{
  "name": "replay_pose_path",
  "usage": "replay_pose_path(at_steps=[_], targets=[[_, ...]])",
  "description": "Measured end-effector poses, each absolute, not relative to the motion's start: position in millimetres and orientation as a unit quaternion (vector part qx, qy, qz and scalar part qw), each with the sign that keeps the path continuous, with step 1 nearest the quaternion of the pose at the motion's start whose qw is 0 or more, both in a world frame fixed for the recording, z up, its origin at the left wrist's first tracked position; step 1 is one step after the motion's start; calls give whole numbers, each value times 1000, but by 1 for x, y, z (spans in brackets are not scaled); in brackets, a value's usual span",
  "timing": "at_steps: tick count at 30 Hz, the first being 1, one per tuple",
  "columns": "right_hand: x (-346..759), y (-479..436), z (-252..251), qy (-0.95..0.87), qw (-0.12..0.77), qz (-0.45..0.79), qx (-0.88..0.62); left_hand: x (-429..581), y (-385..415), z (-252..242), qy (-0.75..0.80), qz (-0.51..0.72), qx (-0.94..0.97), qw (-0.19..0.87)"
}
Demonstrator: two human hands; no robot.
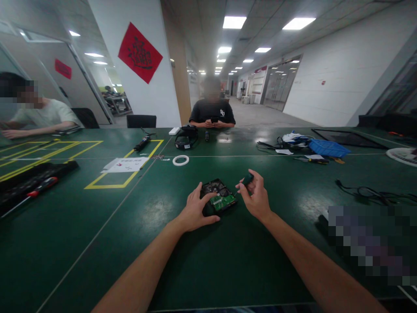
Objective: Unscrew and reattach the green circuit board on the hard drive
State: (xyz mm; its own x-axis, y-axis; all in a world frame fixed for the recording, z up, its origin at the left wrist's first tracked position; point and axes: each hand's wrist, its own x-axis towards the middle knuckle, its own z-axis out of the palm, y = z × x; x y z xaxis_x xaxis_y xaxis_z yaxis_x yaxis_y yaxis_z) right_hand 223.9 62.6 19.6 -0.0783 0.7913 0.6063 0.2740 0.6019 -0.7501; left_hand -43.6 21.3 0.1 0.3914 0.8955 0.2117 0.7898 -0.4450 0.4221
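One head-worn camera looks forward and down across the tabletop (pixel 163 195) from its near side. Its wide view reaches the far ceiling (pixel 260 30).

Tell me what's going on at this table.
The person's left hand is spread against a hard drive lying on the table, its green circuit board showing. The right hand holds a dark-handled screwdriver, pointed at the board's edge; whether it touches is unclear. Across the table, another person holds what looks like a phone.
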Motion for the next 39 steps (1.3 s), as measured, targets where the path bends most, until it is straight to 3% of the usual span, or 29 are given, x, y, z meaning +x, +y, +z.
replay_pose_path(at_steps=[13,21,31,39], targets=[[224,63,14,-704,549,219,-395,-44,25,-1,503,220,829,108],[224,63,26,-743,508,85,-427,-43,32,-4,498,235,827,114],[222,71,28,-708,560,48,-428,-43,33,-4,486,241,834,101],[220,70,31,-703,582,96,-398,-40,26,-3,492,247,827,114]])
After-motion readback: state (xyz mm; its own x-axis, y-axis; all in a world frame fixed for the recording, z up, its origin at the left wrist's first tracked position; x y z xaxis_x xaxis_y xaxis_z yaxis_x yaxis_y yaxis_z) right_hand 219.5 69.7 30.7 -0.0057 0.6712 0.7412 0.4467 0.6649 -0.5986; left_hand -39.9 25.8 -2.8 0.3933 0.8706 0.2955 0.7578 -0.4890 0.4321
